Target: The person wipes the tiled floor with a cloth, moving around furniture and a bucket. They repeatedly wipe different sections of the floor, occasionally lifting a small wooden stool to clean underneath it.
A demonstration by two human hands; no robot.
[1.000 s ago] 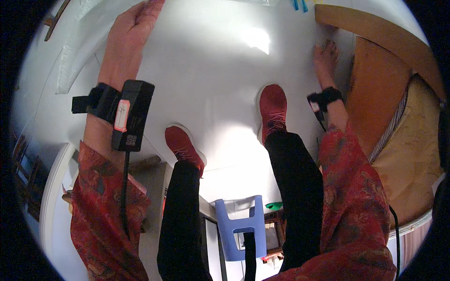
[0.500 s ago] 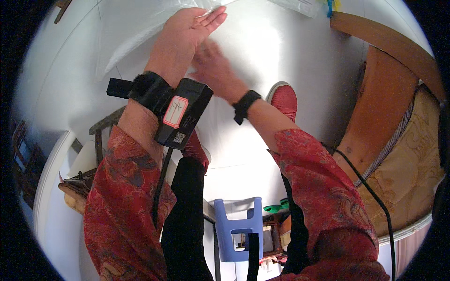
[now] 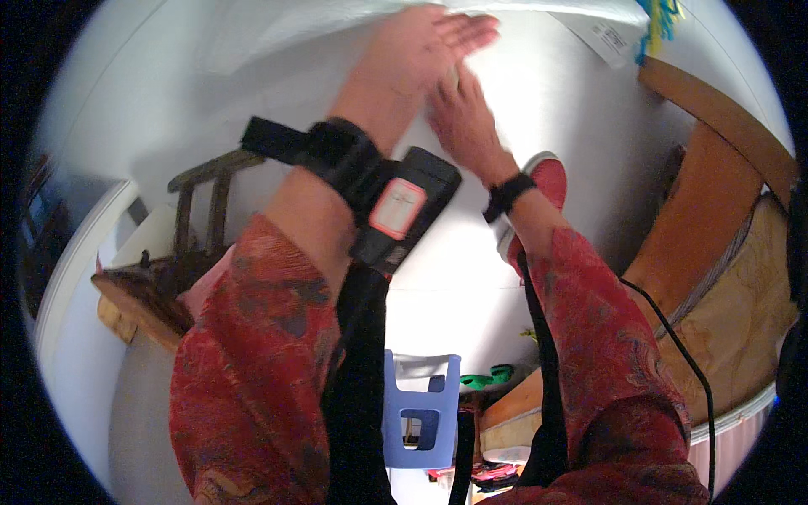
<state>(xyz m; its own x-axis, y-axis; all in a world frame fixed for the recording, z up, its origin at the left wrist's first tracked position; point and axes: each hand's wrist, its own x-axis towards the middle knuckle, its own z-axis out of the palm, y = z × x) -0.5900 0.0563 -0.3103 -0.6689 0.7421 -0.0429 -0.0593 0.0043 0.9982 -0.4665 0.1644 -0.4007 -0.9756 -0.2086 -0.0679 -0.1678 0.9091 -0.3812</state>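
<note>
Near the top of the view my left hand (image 3: 421, 50) lies flat over a sheet of clear plastic film (image 3: 278, 38), its fingers stretched out to the right. I see nothing gripped in it. Just below and to the right, my right hand (image 3: 468, 126) reaches up so that its fingers meet the left hand's. Its fingertips are blurred and partly hidden, so I cannot tell whether they pinch anything. The film spreads across the far edge, pale and shiny, with folds. A white printed label or sheet (image 3: 608, 38) shows at its right end.
To the right stand a curved wooden piece (image 3: 715, 101) and a padded yellowish seat (image 3: 732, 311). Dark wooden furniture (image 3: 198, 202) is at the left. A blue plastic stool (image 3: 421, 387) and green slippers (image 3: 486, 377) lie behind my legs. My red shoe (image 3: 550, 178) is on the white floor.
Both hands have shifted right and slightly up in the view, staying close together. The whole scene has also moved as my head turned; the film now stretches along the top edge.
</note>
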